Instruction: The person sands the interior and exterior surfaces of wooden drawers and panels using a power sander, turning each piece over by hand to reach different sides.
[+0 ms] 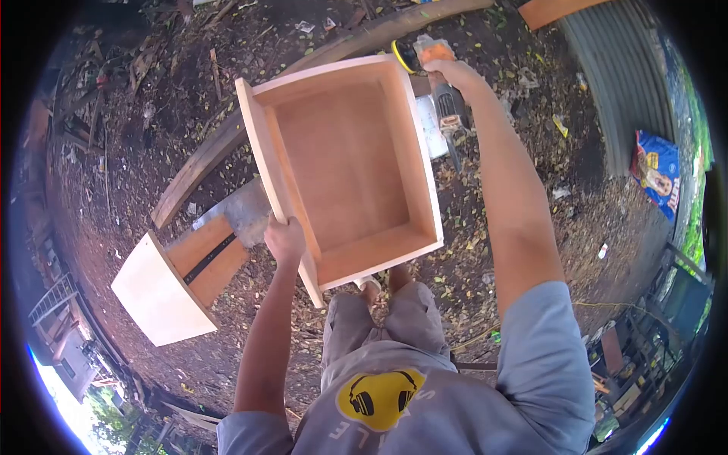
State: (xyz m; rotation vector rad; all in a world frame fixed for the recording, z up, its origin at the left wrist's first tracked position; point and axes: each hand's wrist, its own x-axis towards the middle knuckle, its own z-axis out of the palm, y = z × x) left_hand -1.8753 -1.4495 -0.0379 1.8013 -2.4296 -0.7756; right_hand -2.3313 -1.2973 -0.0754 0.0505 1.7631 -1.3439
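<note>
A wooden drawer [341, 159] with an open top and a wider front board on its left side is held over the ground. My left hand [285, 240] grips that front board near its lower end, fingers wrapped over the edge. My right hand [457, 76] is closed round the head of an orange and grey power tool [447, 102]. The tool's yellow-rimmed round pad [405, 57] is at the drawer's upper right corner; whether they touch is unclear. The tool's body points down along the drawer's right side.
Another drawer [163, 296] with a black rail lies at the left. A long wooden beam [199, 168] runs behind the held drawer. Leaf-strewn ground surrounds them. Corrugated metal [618, 83] and a blue bag [658, 176] are at the right.
</note>
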